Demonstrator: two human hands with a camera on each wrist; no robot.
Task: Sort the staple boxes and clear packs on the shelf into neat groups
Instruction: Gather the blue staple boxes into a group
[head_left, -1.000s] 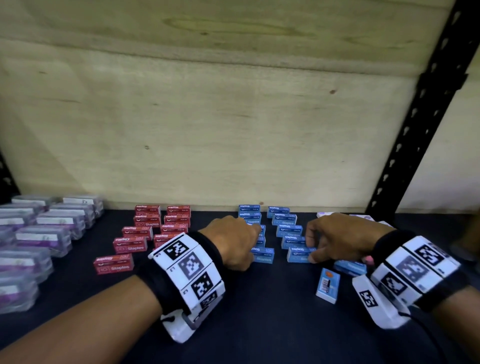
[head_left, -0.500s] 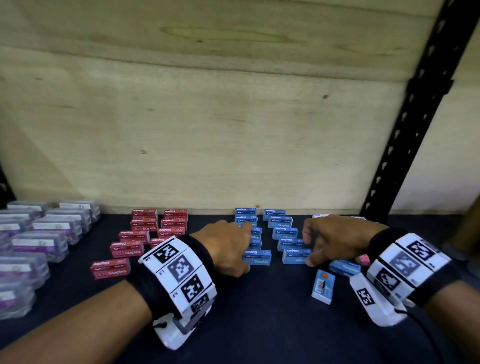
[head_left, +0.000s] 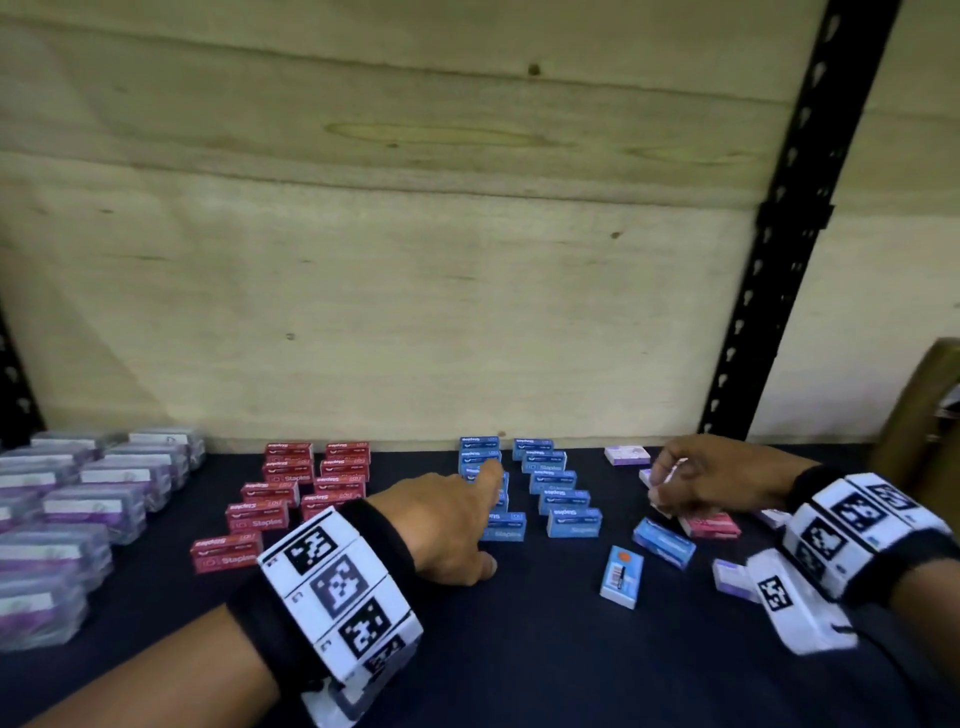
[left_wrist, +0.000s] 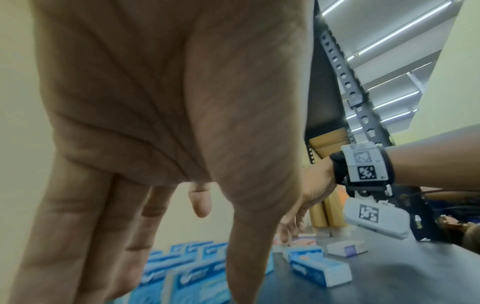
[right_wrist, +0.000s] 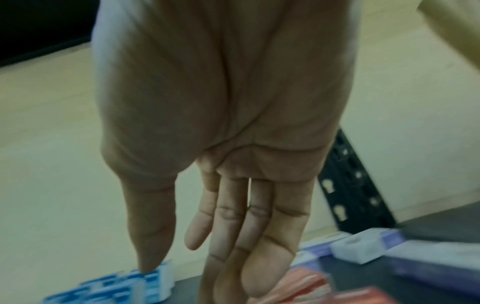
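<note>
Blue staple boxes (head_left: 556, 488) stand in two columns mid-shelf, with red staple boxes (head_left: 306, 488) in two columns to their left. Clear packs (head_left: 78, 493) fill the far left. My left hand (head_left: 467, 519) lies over the left blue column, index finger stretched onto it and thumb down on the shelf, holding nothing. My right hand (head_left: 670, 483) hovers above a loose pile on the right; its fingers (right_wrist: 233, 226) hang straight and empty in the right wrist view. The pile holds a flat blue box (head_left: 664, 541), a red box (head_left: 709, 525) and white-purple boxes (head_left: 627, 455).
One blue box (head_left: 622, 576) stands on end in front of the pile. Another white-purple box (head_left: 732, 577) lies by my right wrist. A black slotted upright (head_left: 769, 260) rises at the right, and a plywood wall (head_left: 415, 260) closes the back. The dark shelf (head_left: 519, 649) runs towards me.
My right hand left the front box of the right blue column and moved right and back over the loose pile. My left index finger reached further back along the left blue column.
</note>
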